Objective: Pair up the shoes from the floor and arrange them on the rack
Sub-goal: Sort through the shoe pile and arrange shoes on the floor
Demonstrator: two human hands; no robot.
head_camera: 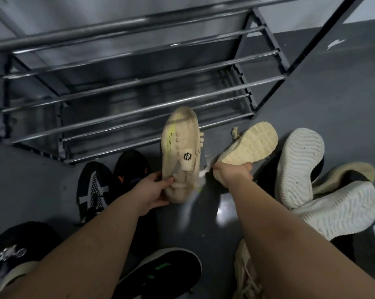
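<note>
A: Where are we with this? Our left hand (pixel 155 190) has its fingers wrapped round the heel of one beige shoe (pixel 180 156), upper facing us, toe pointing away from the fingers toward the rack (pixel 139 83). Our right hand (pixel 232 172) grips the second beige shoe (pixel 247 145) at its heel end, sole turned up, just beyond the knuckles.

B: So we have one pair in hand, we judge, going by the matching colour. Nothing sits on the rack bars that we can see, so the placing is all ahead of us.

A: And plenty is left on the floor (pixel 31 180). Left of our left fingers lie two black knit shoes (pixel 109 180); right of our right fingers, two pale shoes with white soles (pixel 311 180) lie tumbled. Nearer us are a black shoe with green marks (pixel 171 270) and another beige one (pixel 247 275).

B: Textures? The held upper looks like soft suede or fabric, with strap tabs and a small hexagon badge. The upturned sole is cream rubber with shallow block tread. The white soles are ridged in wavy lines.

A: The rack is thin shiny metal tubes in a dark frame, so soles must bridge two bars.
</note>
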